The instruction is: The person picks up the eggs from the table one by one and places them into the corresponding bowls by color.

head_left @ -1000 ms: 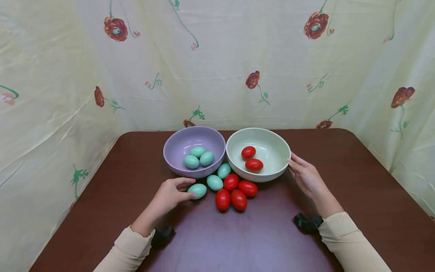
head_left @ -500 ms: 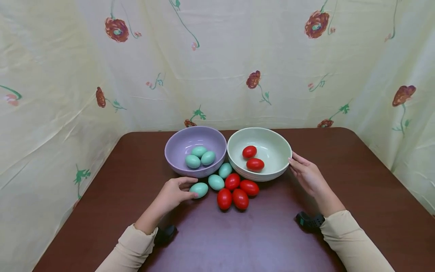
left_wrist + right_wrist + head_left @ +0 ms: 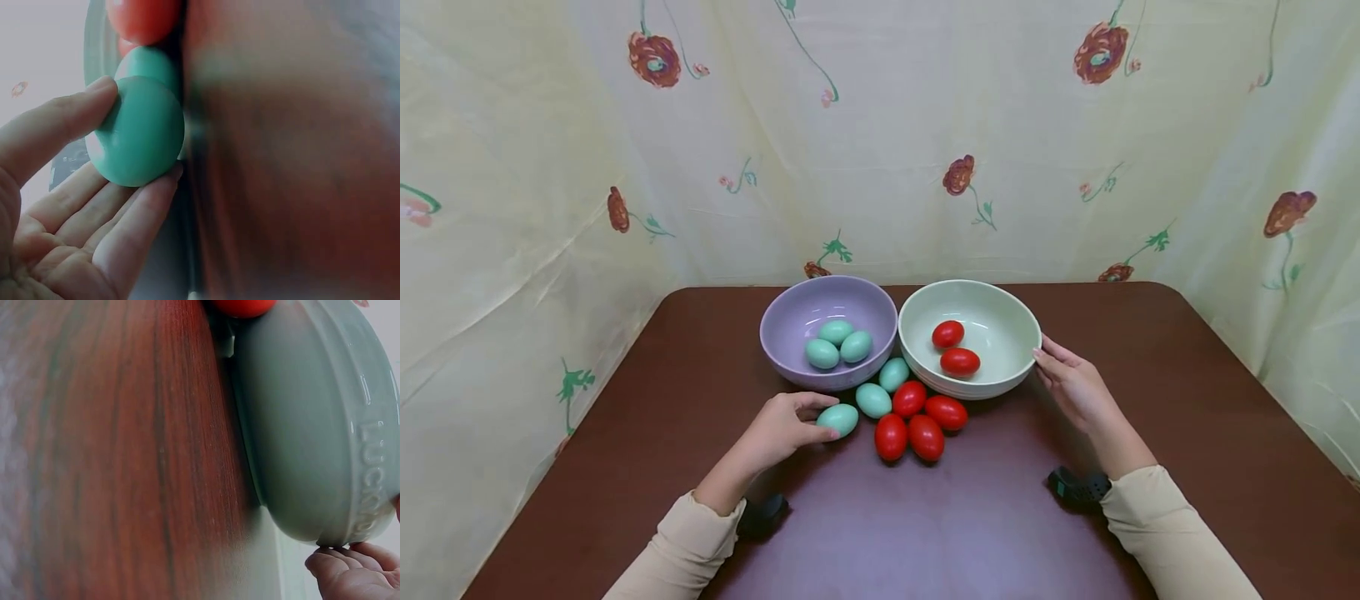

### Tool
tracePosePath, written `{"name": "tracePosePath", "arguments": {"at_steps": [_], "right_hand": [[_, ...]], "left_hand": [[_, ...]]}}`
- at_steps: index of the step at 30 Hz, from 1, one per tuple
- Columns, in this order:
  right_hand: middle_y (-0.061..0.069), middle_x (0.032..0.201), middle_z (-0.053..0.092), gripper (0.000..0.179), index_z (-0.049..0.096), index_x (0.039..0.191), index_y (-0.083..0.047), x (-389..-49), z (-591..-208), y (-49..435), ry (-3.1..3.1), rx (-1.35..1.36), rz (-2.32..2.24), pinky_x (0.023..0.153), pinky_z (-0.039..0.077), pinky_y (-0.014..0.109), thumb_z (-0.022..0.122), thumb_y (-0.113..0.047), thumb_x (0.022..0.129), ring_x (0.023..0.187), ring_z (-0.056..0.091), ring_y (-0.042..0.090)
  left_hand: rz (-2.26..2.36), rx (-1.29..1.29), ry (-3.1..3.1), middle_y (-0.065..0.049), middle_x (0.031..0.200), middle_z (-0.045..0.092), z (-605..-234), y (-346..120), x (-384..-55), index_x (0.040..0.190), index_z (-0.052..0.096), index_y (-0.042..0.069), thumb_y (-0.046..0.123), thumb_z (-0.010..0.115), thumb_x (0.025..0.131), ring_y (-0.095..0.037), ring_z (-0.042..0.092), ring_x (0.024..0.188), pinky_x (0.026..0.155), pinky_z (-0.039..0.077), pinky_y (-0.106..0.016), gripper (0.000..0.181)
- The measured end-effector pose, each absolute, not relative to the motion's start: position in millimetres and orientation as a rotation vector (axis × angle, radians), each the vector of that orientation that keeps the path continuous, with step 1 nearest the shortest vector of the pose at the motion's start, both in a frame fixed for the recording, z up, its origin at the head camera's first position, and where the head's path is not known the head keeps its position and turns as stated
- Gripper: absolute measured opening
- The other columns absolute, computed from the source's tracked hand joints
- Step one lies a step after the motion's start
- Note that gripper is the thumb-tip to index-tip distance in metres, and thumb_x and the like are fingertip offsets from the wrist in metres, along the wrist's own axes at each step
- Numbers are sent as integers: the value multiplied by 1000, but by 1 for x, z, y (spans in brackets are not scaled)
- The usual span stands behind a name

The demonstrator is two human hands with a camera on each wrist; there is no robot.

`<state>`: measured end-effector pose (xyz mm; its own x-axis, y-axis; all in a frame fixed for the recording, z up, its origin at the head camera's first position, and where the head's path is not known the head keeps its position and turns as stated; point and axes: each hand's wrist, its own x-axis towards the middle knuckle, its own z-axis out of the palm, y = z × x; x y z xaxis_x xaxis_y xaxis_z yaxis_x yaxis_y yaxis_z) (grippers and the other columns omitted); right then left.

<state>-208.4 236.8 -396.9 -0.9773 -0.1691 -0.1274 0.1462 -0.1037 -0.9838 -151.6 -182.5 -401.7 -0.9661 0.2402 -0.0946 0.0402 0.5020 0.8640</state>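
Observation:
My left hand (image 3: 778, 432) pinches a mint green egg (image 3: 837, 421) between thumb and fingers, close over the table in front of the purple bowl (image 3: 778, 354). In the left wrist view the thumb lies on one side of that egg (image 3: 140, 134), the fingertips on the other. My right hand (image 3: 1078, 392) holds the right side of a pale green bowl (image 3: 1007, 333), thumb at the rim. The right wrist view has its fingers (image 3: 356, 575) against the bowl's outer wall. Three mint green eggs (image 3: 836, 332) sit in the purple bowl, two red eggs (image 3: 959, 362) in the pale green one.
Two more mint green eggs (image 3: 873, 401) and several red eggs (image 3: 927, 438) lie clustered on the brown table (image 3: 1000, 517), in front of the bowls. The bowls stand side by side near the back edge. A flowered curtain (image 3: 880, 150) hangs behind.
The egg in my left hand has shifted very slightly to the right, towards the other eggs. My right hand stays at the pale green bowl; the head view shifts a little.

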Motion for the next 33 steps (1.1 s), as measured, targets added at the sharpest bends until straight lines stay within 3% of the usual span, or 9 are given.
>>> {"name": "tracePosePath", "arguments": {"at_steps": [10,17,26,33], "right_hand": [[13,167,4,66,10,157,2,-212,-396,235,1928,-28,-2208,124,11,38,47,-19,106,153,9,24],[12,167,2,68,9,157,0,-210,-396,238,1952,-29,-2178,123,11,38,47,-22,106,153,8,24],[12,167,0,68,7,157,0,-204,-404,241,1958,-60,-2169,124,8,40,46,-22,106,154,4,24],[13,167,1,67,7,157,3,-210,-398,239,1948,-79,-2192,124,8,39,45,-20,106,154,5,26]], "left_hand": [[1437,214,2577,-8,121,71,-380,-186,-149,121,72,11,27,84,79,-19,71,104,81,56,-22,46],[1487,246,2549,-9,122,71,-368,-184,-151,124,70,10,28,83,81,-21,70,109,91,57,-31,49],[1560,263,2444,-10,121,72,-358,-190,-153,126,68,10,27,82,81,-20,68,113,87,54,-19,50],[1539,237,2525,-10,127,69,-333,-199,-170,128,67,11,28,82,81,-23,65,119,91,54,-22,52]]}}
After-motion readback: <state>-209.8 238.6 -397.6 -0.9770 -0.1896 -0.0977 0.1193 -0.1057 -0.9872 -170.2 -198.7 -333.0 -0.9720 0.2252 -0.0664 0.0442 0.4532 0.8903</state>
